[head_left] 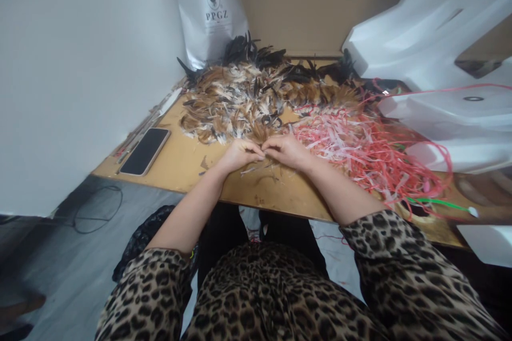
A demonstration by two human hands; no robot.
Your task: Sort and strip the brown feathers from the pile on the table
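Note:
Both my hands rest on a wooden board (188, 165) at the near edge of a heap of brown, white and black feathers (244, 98). My left hand (240, 153) is closed, its fingers pinched together on a small tuft of brown feathers (262, 132). My right hand (286, 150) meets it fingertip to fingertip and is closed on the same tuft. Right of my right hand lies a tangle of red, pink and white plastic strips (360, 144).
A black phone (144, 151) lies on the board's left side beside thin sticks. A white bag printed PPGZ (212, 8) stands at the back. White moulded plastic pieces (440, 37) crowd the right. A green cord (440, 202) lies at the board's near right edge.

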